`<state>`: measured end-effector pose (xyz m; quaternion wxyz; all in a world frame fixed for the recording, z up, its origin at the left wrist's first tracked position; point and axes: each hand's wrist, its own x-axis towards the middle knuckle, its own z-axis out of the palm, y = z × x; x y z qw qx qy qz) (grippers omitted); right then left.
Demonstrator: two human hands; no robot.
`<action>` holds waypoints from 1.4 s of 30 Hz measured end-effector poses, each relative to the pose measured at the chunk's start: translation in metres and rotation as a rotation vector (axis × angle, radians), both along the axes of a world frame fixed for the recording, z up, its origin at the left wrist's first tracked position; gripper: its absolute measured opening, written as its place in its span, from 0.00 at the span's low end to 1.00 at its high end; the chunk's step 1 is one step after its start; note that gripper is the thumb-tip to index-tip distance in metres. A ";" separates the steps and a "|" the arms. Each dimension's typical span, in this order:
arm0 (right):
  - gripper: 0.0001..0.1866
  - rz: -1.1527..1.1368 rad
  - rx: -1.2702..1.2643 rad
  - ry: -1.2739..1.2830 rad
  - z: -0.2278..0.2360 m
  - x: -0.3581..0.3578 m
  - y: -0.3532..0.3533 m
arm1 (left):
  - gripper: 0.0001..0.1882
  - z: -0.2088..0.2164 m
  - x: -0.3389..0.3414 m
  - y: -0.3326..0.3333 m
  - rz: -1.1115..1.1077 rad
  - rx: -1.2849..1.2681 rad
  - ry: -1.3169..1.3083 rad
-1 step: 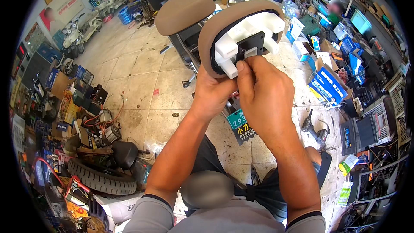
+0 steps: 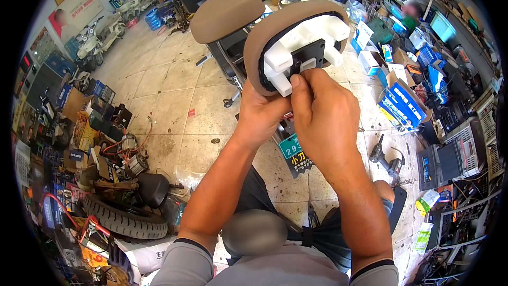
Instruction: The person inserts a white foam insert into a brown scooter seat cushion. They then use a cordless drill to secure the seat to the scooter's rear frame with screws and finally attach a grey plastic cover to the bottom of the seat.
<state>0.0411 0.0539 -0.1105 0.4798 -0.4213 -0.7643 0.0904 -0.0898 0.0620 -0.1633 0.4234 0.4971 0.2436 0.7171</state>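
Observation:
A brown padded seat cushion point(image 2: 256, 47) is tilted up, its white plastic underside point(image 2: 279, 59) turned toward me. A black plate point(image 2: 312, 53) is fixed in the middle of that underside. My left hand point(image 2: 259, 116) grips the cushion's lower edge, its fingers partly hidden behind it. Thumb and forefinger of my right hand point(image 2: 325, 111) are pinched together at the plate's lower edge; whatever they hold is hidden. Behind stands a second brown seat point(image 2: 227, 16). Below my hands is a green licence plate point(image 2: 290, 146) above a black mudguard point(image 2: 299, 167).
At the left lie a tyre point(image 2: 124, 220), a black saddle point(image 2: 153, 189) and piled parts. To the right are a blue and white box point(image 2: 399, 106), an open tool case point(image 2: 450, 153) and a black brake lever assembly point(image 2: 389, 161) on the tiled floor point(image 2: 185, 106). Crowded shelves line the right wall.

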 end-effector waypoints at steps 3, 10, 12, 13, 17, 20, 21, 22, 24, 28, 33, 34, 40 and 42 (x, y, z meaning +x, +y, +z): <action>0.15 -0.007 -0.082 0.027 0.003 -0.004 -0.002 | 0.23 0.001 0.001 -0.001 0.018 0.003 0.004; 0.16 -0.011 -0.172 0.098 0.002 -0.007 -0.003 | 0.24 0.001 -0.003 -0.001 -0.003 -0.023 0.035; 0.16 0.062 -0.252 0.197 -0.002 -0.006 -0.002 | 0.26 0.000 -0.003 0.000 -0.015 -0.003 0.018; 0.16 0.103 -0.278 0.245 -0.004 -0.005 -0.001 | 0.26 0.000 -0.002 0.000 -0.012 0.000 0.004; 0.13 0.221 -0.305 0.394 -0.011 -0.001 0.001 | 0.29 -0.002 -0.002 0.001 -0.077 0.007 -0.057; 0.09 0.144 -0.162 0.270 -0.012 0.006 -0.001 | 0.29 -0.003 -0.006 0.002 -0.094 0.020 -0.020; 0.08 0.085 -0.045 0.156 -0.011 0.011 -0.002 | 0.30 -0.004 -0.006 0.002 -0.085 0.020 -0.004; 0.07 0.026 0.072 0.041 -0.010 0.013 -0.002 | 0.30 -0.005 -0.006 0.003 -0.076 0.019 0.012; 0.07 0.004 0.246 0.005 -0.009 0.013 0.002 | 0.30 -0.008 -0.007 0.004 -0.090 0.028 0.000; 0.13 0.022 0.480 -0.103 -0.006 0.011 0.011 | 0.30 -0.010 -0.010 0.005 -0.129 0.053 -0.008; 0.12 0.069 0.524 -0.106 -0.009 0.013 0.019 | 0.29 -0.008 -0.008 0.004 -0.068 0.034 -0.003; 0.11 0.083 0.526 -0.078 -0.011 0.012 0.021 | 0.29 -0.008 -0.006 0.003 -0.061 0.044 -0.001; 0.08 0.051 0.567 -0.032 -0.024 0.004 0.029 | 0.26 -0.011 -0.010 0.005 -0.110 0.022 0.000; 0.08 0.042 0.578 0.007 -0.026 0.002 0.030 | 0.26 -0.011 -0.014 0.007 -0.152 0.050 0.032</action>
